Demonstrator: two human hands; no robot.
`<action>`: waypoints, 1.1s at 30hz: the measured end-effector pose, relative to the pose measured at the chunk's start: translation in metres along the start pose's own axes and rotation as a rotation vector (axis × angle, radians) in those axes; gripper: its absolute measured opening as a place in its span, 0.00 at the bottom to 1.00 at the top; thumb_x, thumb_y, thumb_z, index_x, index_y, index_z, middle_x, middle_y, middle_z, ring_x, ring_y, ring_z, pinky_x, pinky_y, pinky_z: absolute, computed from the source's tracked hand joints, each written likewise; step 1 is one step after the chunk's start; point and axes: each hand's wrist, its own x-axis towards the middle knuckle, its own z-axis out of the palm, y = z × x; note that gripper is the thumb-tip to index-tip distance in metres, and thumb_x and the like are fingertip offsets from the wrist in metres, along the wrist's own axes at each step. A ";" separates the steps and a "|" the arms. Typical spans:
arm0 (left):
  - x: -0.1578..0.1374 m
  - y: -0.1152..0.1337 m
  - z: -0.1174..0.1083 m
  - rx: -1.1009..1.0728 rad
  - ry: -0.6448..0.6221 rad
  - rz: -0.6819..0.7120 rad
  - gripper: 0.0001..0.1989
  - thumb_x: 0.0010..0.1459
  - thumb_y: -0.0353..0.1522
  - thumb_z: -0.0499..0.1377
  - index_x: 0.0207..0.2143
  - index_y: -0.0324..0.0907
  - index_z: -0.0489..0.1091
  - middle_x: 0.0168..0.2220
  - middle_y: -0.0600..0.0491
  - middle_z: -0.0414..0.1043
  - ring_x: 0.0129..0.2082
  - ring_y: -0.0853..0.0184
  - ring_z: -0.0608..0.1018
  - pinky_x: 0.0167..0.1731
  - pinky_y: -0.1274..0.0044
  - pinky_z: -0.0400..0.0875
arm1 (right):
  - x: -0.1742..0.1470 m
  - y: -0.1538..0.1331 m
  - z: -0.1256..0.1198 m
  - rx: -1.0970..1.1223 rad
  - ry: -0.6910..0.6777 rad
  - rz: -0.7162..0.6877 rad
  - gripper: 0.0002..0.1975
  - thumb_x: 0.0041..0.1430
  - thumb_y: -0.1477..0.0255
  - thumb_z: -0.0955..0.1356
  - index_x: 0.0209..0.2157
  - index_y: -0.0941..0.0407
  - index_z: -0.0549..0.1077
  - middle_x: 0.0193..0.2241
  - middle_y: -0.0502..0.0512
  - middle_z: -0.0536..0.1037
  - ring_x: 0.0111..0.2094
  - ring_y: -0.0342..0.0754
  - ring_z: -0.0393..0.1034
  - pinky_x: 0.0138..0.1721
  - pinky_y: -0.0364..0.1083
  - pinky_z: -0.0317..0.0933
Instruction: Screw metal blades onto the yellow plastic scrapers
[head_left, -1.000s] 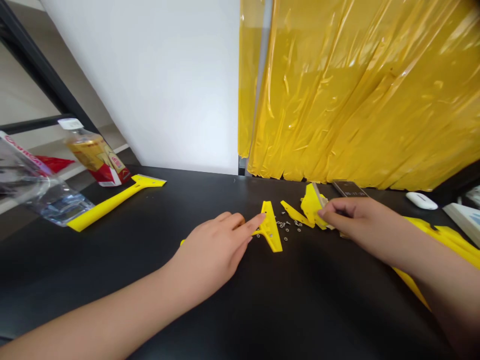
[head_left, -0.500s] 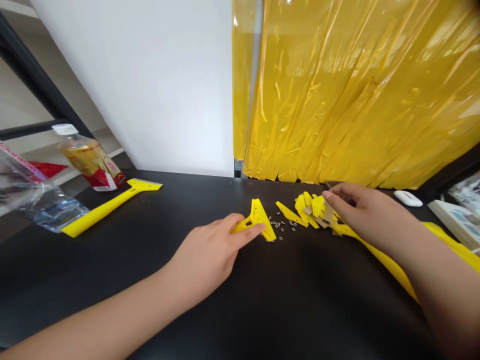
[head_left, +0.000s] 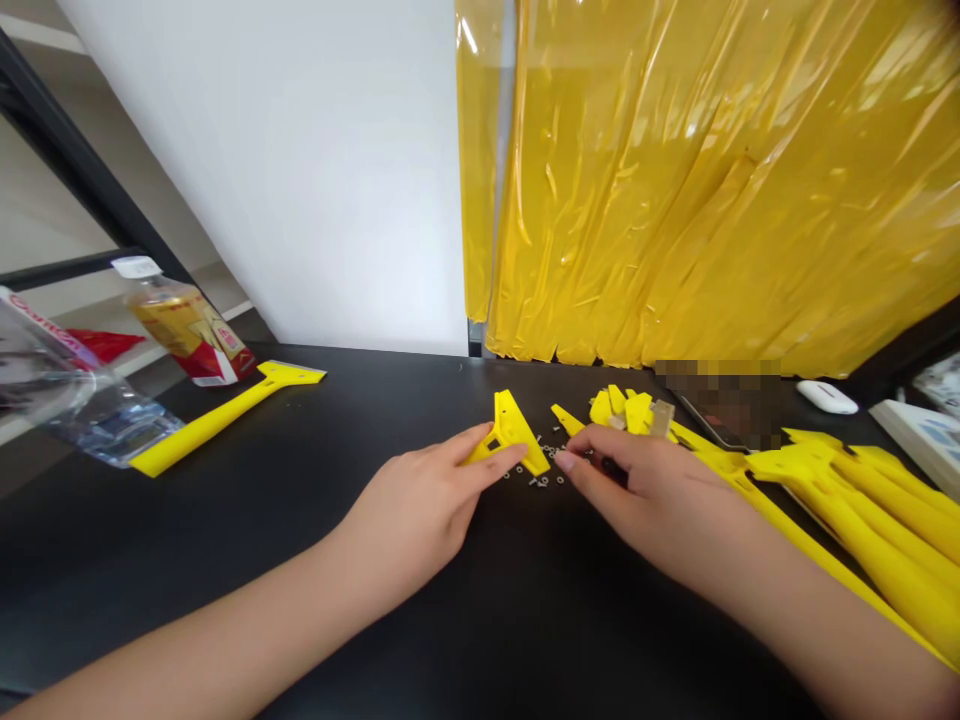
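Observation:
My left hand (head_left: 427, 495) is closed around a yellow scraper (head_left: 519, 432), its index finger lying along the flat head, which points away to the right. Just right of that head, my right hand (head_left: 656, 485) is down at the small screws and nuts (head_left: 541, 482), thumb and index finger pinched together. What sits in the pinch is too small to make out; a dark shape shows under the curled fingers. Behind this hand lies a pile of yellow plastic plates (head_left: 637, 408) with a metal blade piece (head_left: 661, 418) among them.
At left, another yellow scraper (head_left: 217, 422) lies beside a drink bottle (head_left: 191, 325) and a clear plastic package (head_left: 112, 415). Several yellow scraper handles (head_left: 847, 480) lie at right, near a phone (head_left: 724, 425) and a white earbud case (head_left: 827, 397). Yellow film (head_left: 675, 200) hangs behind.
My right hand has moved left and nearer, from behind the yellow plates to the screws and nuts, uncovering the phone and handles. My left hand still holds the scraper in nearly the same place.

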 end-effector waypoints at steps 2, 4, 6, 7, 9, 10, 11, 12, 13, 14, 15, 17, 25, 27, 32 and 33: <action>0.000 0.002 0.000 -0.009 0.003 0.015 0.28 0.69 0.25 0.50 0.66 0.55 0.68 0.67 0.44 0.67 0.55 0.57 0.82 0.52 0.62 0.80 | 0.000 -0.004 0.006 0.136 -0.071 -0.041 0.17 0.70 0.54 0.62 0.37 0.48 0.75 0.26 0.47 0.74 0.26 0.45 0.66 0.29 0.46 0.55; 0.000 0.003 0.001 -0.029 0.008 0.037 0.29 0.69 0.24 0.50 0.66 0.56 0.68 0.67 0.44 0.67 0.53 0.58 0.83 0.51 0.63 0.80 | 0.000 -0.006 0.011 0.281 -0.112 -0.045 0.17 0.70 0.55 0.62 0.36 0.50 0.74 0.26 0.47 0.73 0.27 0.45 0.63 0.29 0.45 0.54; 0.001 0.004 0.001 -0.054 0.011 0.047 0.29 0.69 0.24 0.50 0.66 0.55 0.69 0.66 0.44 0.67 0.53 0.58 0.83 0.51 0.63 0.80 | 0.001 -0.006 0.013 0.420 -0.149 0.000 0.17 0.70 0.55 0.63 0.34 0.51 0.73 0.27 0.47 0.70 0.28 0.44 0.61 0.29 0.45 0.53; 0.001 0.004 0.000 -0.068 0.010 0.043 0.28 0.69 0.24 0.50 0.65 0.55 0.69 0.66 0.44 0.68 0.53 0.58 0.83 0.51 0.63 0.80 | 0.002 -0.006 0.014 0.482 -0.171 0.031 0.17 0.70 0.55 0.64 0.33 0.52 0.72 0.26 0.47 0.68 0.28 0.44 0.59 0.28 0.44 0.52; 0.001 0.004 0.000 -0.101 -0.003 0.023 0.27 0.69 0.25 0.50 0.64 0.53 0.70 0.65 0.44 0.68 0.51 0.58 0.83 0.51 0.63 0.80 | 0.004 -0.005 0.016 0.591 -0.222 0.083 0.18 0.70 0.55 0.64 0.32 0.53 0.70 0.26 0.46 0.63 0.27 0.43 0.54 0.27 0.44 0.49; 0.002 0.004 0.000 -0.119 -0.010 0.011 0.26 0.69 0.25 0.49 0.64 0.54 0.71 0.65 0.44 0.68 0.51 0.59 0.83 0.51 0.63 0.80 | 0.004 -0.005 0.016 0.639 -0.243 0.100 0.18 0.70 0.55 0.64 0.32 0.53 0.69 0.26 0.45 0.62 0.27 0.42 0.52 0.26 0.43 0.47; 0.002 0.004 0.000 -0.137 -0.012 0.002 0.26 0.69 0.25 0.49 0.64 0.54 0.71 0.65 0.45 0.68 0.51 0.59 0.83 0.52 0.64 0.80 | 0.005 -0.005 0.017 0.683 -0.262 0.113 0.18 0.69 0.54 0.65 0.33 0.53 0.69 0.25 0.45 0.61 0.26 0.42 0.50 0.25 0.43 0.45; 0.002 0.004 0.001 -0.155 -0.010 -0.006 0.27 0.69 0.25 0.50 0.63 0.56 0.72 0.65 0.46 0.68 0.53 0.59 0.82 0.52 0.64 0.79 | 0.005 -0.006 0.018 0.723 -0.280 0.121 0.18 0.69 0.54 0.65 0.33 0.53 0.69 0.25 0.44 0.60 0.25 0.41 0.49 0.24 0.43 0.44; 0.002 0.003 0.001 -0.174 -0.004 -0.013 0.27 0.69 0.25 0.50 0.63 0.56 0.72 0.65 0.47 0.68 0.54 0.59 0.81 0.54 0.64 0.78 | 0.005 -0.006 0.019 0.758 -0.298 0.130 0.18 0.68 0.53 0.66 0.33 0.54 0.68 0.24 0.44 0.60 0.24 0.41 0.47 0.24 0.43 0.42; 0.002 0.002 0.001 -0.197 0.005 -0.016 0.26 0.69 0.25 0.50 0.62 0.57 0.73 0.65 0.48 0.68 0.55 0.59 0.81 0.54 0.64 0.78 | 0.005 -0.007 0.020 0.783 -0.309 0.138 0.19 0.68 0.53 0.66 0.33 0.54 0.68 0.24 0.43 0.59 0.23 0.40 0.46 0.23 0.43 0.42; 0.002 0.001 0.002 -0.224 0.018 -0.017 0.26 0.69 0.25 0.50 0.61 0.56 0.74 0.65 0.49 0.68 0.56 0.59 0.80 0.55 0.64 0.77 | 0.005 -0.007 0.021 0.796 -0.312 0.142 0.19 0.68 0.53 0.66 0.32 0.54 0.67 0.24 0.43 0.59 0.23 0.40 0.46 0.23 0.43 0.42; 0.003 0.000 0.001 -0.288 0.054 -0.024 0.25 0.70 0.25 0.50 0.60 0.55 0.75 0.65 0.50 0.69 0.57 0.60 0.79 0.58 0.64 0.75 | 0.006 -0.007 0.020 0.818 -0.285 0.133 0.20 0.68 0.52 0.66 0.31 0.54 0.67 0.23 0.43 0.59 0.22 0.40 0.46 0.23 0.43 0.42; 0.001 0.043 -0.019 -0.997 0.301 -0.327 0.27 0.77 0.33 0.45 0.74 0.58 0.48 0.66 0.49 0.67 0.58 0.64 0.79 0.57 0.67 0.79 | -0.023 -0.028 0.010 0.610 -0.247 -0.090 0.15 0.62 0.55 0.73 0.44 0.49 0.76 0.28 0.45 0.68 0.29 0.43 0.61 0.29 0.43 0.55; -0.007 0.066 -0.022 -1.090 0.298 -0.335 0.27 0.78 0.33 0.40 0.75 0.58 0.42 0.65 0.48 0.66 0.61 0.63 0.77 0.59 0.66 0.77 | -0.039 -0.039 0.016 0.560 -0.288 -0.121 0.10 0.62 0.59 0.72 0.39 0.49 0.76 0.29 0.46 0.71 0.29 0.44 0.63 0.30 0.43 0.57; -0.029 0.079 -0.015 -1.037 0.289 -0.294 0.31 0.78 0.37 0.41 0.75 0.59 0.28 0.71 0.46 0.60 0.67 0.61 0.71 0.63 0.64 0.72 | -0.077 -0.024 0.024 0.265 -0.041 -0.217 0.15 0.68 0.60 0.67 0.30 0.52 0.65 0.27 0.48 0.71 0.27 0.45 0.65 0.29 0.45 0.56; -0.032 0.066 -0.015 -0.944 0.293 -0.303 0.32 0.77 0.38 0.42 0.76 0.59 0.28 0.73 0.46 0.56 0.69 0.60 0.68 0.65 0.63 0.70 | -0.085 -0.008 0.019 0.144 0.053 -0.176 0.15 0.68 0.58 0.66 0.30 0.51 0.65 0.26 0.49 0.71 0.26 0.46 0.66 0.28 0.46 0.55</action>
